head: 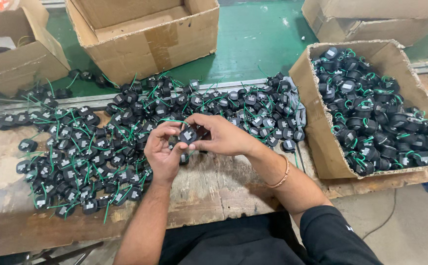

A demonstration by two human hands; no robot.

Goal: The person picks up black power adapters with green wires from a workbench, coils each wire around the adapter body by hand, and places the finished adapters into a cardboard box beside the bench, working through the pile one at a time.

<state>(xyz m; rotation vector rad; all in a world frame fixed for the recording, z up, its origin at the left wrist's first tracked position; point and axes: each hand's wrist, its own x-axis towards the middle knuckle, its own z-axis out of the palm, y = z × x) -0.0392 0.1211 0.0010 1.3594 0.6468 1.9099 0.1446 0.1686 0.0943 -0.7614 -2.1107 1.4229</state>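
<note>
My left hand (pixel 163 152) and my right hand (pixel 222 135) meet over the middle of the worn wooden bench (pixel 209 191). Together they hold one small black round part (pixel 188 135) with a pale label and a green wire looping off it. The fingers of both hands pinch its edges. Just behind and to the left of my hands lies a wide heap of the same black parts (pixel 101 142) with green wires, spread across the bench. A thin bracelet sits on my right wrist.
An open cardboard box (pixel 322 142) at the right, tilted toward me, is full of the same black parts. Three more cardboard boxes stand behind: one at far left (pixel 22 59), one at the centre back (pixel 150 44), one at the top right (pixel 371 24). Green floor shows beyond the bench.
</note>
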